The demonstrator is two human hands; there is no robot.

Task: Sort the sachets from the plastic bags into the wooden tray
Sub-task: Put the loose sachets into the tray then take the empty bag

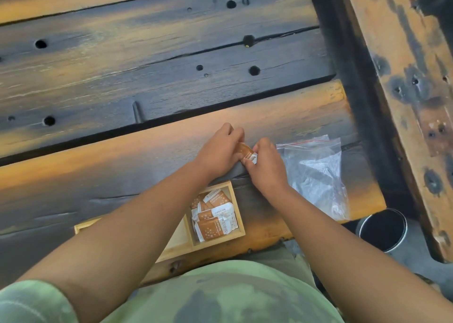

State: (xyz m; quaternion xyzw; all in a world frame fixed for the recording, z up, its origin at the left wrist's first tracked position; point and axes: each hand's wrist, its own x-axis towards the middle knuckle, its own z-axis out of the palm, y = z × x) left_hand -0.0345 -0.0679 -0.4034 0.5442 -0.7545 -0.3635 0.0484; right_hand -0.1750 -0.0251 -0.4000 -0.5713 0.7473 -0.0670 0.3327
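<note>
My left hand (221, 148) and my right hand (266, 165) meet above the table, and both pinch an orange and white sachet (246, 152) between them. Just below my hands lies the wooden tray (239, 214). Its right compartment holds several orange and white sachets (214, 218). My left forearm covers most of the tray's left part. A clear plastic zip bag (316, 173) with a red seal line lies flat to the right of my right hand.
The dark, worn plank table (122, 77) has holes and cracks. A wooden bench (404, 77) runs along the right side. A dark round metal bin (382, 229) stands on the floor under the table's right corner.
</note>
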